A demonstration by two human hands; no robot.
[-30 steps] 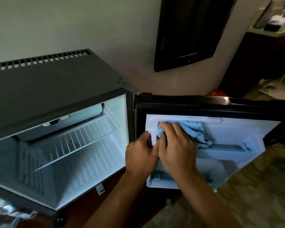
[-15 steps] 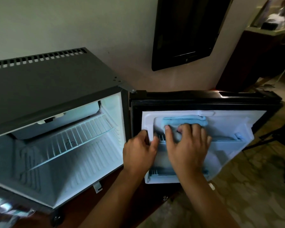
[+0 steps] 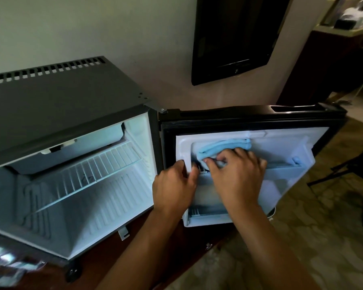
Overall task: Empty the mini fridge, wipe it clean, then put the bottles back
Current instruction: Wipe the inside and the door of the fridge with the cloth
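Mini fridge (image 3: 67, 114): it stands to your left with its door swung fully out; the white cavity holds only a wire shelf (image 3: 96, 170) and a small freezer box up top.
Door (image 3: 249, 120): it sits straight in front of you, inner liner facing you, with moulded racks across it.
Cloth (image 3: 222, 146): light blue and bunched, it lies in the upper recess of the door liner, pressed against the white plastic.
Right hand (image 3: 237, 181): your palm faces down over the upper door rack, grip flattened with the fingers pushing on the cloth's lower edge.
Left hand (image 3: 175, 186): just beside your right, its grip curls around the liner's left ridge, thumb and fingers on either side of that raised edge.
Bottles: I cannot tell them apart; only a blurred shiny patch shows at the bottom left corner.
Surroundings: a dark screen (image 3: 235, 36) hangs on the wall above the door, and patterned floor (image 3: 314, 237) lies to your right.
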